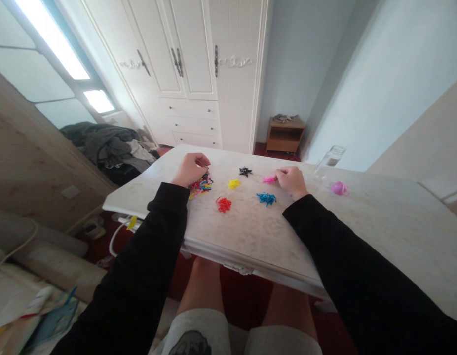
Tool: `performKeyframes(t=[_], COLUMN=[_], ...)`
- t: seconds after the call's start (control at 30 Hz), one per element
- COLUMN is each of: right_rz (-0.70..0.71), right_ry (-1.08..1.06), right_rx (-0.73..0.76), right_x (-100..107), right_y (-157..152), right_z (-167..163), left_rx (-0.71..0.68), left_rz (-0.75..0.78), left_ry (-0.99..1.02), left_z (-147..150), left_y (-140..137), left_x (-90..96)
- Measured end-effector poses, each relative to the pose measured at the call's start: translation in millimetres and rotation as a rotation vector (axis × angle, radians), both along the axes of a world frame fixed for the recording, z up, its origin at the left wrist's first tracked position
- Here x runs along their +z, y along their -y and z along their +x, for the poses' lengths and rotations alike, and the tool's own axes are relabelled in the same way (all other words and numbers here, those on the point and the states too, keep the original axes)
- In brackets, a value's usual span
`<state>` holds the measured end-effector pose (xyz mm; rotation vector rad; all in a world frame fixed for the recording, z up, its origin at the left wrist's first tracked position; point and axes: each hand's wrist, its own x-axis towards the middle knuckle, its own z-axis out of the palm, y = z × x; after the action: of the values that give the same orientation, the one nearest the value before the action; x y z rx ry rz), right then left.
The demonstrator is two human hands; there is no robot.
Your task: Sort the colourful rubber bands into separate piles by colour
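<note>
My left hand (191,168) is over a mixed pile of small colored bands (203,186), which look like little rubber bands. Its fingers are curled together at the pile's far edge; what they pinch is too small to make out. My right hand (290,180) has its fingertips pinched on the edge of a pink rubber band heap (268,180). Between the hands lie single-color heaps of rubber bands: black (245,171), yellow (234,184), red (223,204) and blue (266,198).
To the right of my right hand, a clear glass jar (332,157) and a purple-pink lump (339,188) rest on the white marbled table (243,236). Beyond the table are a white wardrobe (236,108), a small wooden cabinet (285,135) and piled clothes (106,148).
</note>
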<state>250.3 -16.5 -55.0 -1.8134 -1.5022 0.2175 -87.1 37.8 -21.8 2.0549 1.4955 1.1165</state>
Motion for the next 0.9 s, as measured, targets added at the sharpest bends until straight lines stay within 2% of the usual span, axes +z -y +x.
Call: performKeyframes(t=[0.2,0.33,0.67,0.77,0.9], right_rz=[0.013,0.064,0.191,0.227,0.283], right_ry=[-0.003,-0.014,-0.061,-0.087,-0.167], right_rx=[-0.013,-0.022,0.075,0.144,0.263], right_x=[3,6,11,12,10], right_y=[1,3,4,3,3], right_z=[-1,-3,-7,-8,-13], left_rx=[-0.125,-0.305,-0.746,-0.794,-0.804], left_rz=[0.002,-0.029,-0.14,-0.17,-0.182], left_ry=[0.181,0.306,0.312,0.345,0.388], left_z=[8,23,105,122,121], left_y=[-1,-1,-21,-27,-30], left_x=[-5.4,-8.2,6.1,1.4,-7.6])
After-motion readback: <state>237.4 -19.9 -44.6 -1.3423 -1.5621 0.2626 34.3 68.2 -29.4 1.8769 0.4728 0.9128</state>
